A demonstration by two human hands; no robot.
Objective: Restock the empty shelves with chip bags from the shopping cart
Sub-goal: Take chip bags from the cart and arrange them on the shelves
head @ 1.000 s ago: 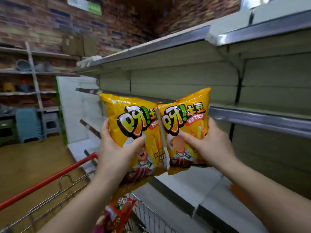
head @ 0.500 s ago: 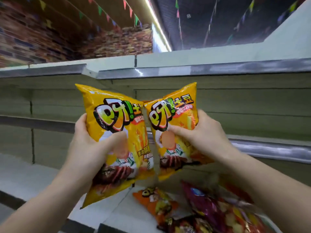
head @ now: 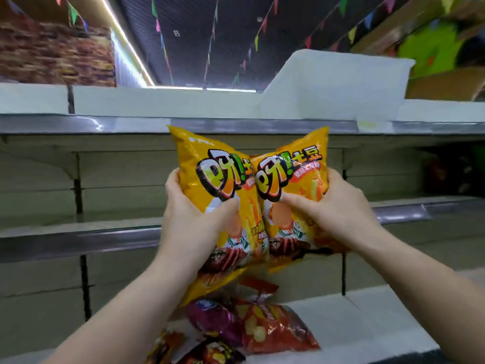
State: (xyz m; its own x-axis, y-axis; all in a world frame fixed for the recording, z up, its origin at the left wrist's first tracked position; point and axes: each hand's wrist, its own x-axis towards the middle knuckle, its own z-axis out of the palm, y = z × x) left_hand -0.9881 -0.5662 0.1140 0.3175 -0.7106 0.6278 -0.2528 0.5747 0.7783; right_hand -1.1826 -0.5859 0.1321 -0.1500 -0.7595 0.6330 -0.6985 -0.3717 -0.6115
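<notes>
I hold two yellow chip bags upright side by side in front of the shelving. My left hand (head: 194, 219) grips the left yellow bag (head: 210, 179) with the thumb across its front. The right yellow bag (head: 296, 174) is gripped the same way by my right hand (head: 338, 214). The two bags touch along their inner edges. Behind them runs the middle shelf (head: 78, 237), bare where it shows, and the top shelf (head: 105, 122) is just above the bags' tops. The shopping cart is out of view.
On the lower shelf (head: 367, 324) below my hands lie a purple bag (head: 215, 319), a red bag (head: 275, 332) and further bags at the bottom edge. A white raised panel (head: 336, 82) tops the shelving. Dark goods (head: 454, 172) sit at the far right.
My view has swung right and up along the shelving. Both hands have lifted the two yellow bags higher, level with the space between the middle and top shelf. The cart has left the view.
</notes>
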